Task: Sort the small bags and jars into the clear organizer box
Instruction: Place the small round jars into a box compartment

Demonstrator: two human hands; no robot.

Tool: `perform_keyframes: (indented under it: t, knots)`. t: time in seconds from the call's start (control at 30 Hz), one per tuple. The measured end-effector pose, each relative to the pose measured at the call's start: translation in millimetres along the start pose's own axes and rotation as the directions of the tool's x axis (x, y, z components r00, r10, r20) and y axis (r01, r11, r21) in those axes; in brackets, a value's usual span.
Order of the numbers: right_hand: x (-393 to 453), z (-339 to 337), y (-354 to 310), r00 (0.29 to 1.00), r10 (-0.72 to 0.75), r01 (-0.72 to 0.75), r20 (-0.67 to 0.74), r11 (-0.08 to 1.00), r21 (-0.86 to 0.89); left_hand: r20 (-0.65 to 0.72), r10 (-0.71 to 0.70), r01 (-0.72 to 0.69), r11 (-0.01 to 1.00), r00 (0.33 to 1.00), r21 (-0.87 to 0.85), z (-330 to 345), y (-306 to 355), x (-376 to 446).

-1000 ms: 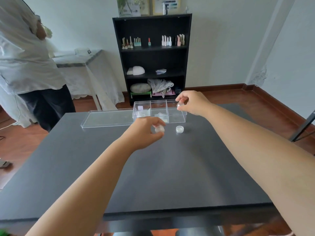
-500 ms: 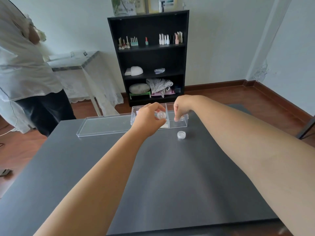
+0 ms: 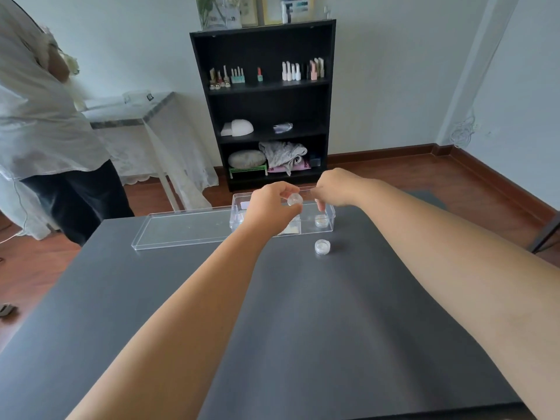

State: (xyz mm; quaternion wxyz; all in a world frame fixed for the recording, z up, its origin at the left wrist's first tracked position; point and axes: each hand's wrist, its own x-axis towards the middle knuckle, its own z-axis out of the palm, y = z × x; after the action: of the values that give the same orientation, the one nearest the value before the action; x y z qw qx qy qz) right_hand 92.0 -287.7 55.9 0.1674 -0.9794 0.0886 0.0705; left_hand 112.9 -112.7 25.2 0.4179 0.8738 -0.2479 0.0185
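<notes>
Jars: three; organizer box: one; lid: one.

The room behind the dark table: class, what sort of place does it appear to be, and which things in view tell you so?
Probably a small nail salon or home beauty workroom. Nail polish bottles line the black bookcase, folded towels sit on a lower shelf, and a draped side table stands by the wall.

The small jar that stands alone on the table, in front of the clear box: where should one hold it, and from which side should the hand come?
Grip the small jar by its round side wall, thumb and finger on opposite sides, coming from above. It stands upright, low and wide, with bare table all around it, so probably nothing blocks a downward pinch. The right hand is the nearer one.
</notes>
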Motion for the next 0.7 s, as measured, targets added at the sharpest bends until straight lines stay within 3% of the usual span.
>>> perform_keyframes:
  t: [0.23, 0.43, 0.7]
  knots:
    - [-16, 17, 40, 0.954, -0.135, 0.163, -0.268, 0.983, 0.087, 0.203, 0.026, -0.085, 0.953, 0.979, 0.29, 10, 13, 24]
    - [-21, 31, 53, 0.963, -0.009, 0.097, -0.269, 0.944, 0.317, 0.354, -0.011, -0.198, 0.812, 0.935, 0.548, 9, 26, 46]
    - [-20, 41, 50, 0.961, 0.051, 0.071, -0.273, 0.905, 0.418, 0.477, -0.222, -0.236, 0.65, 0.85, 0.723, 22, 45, 55]
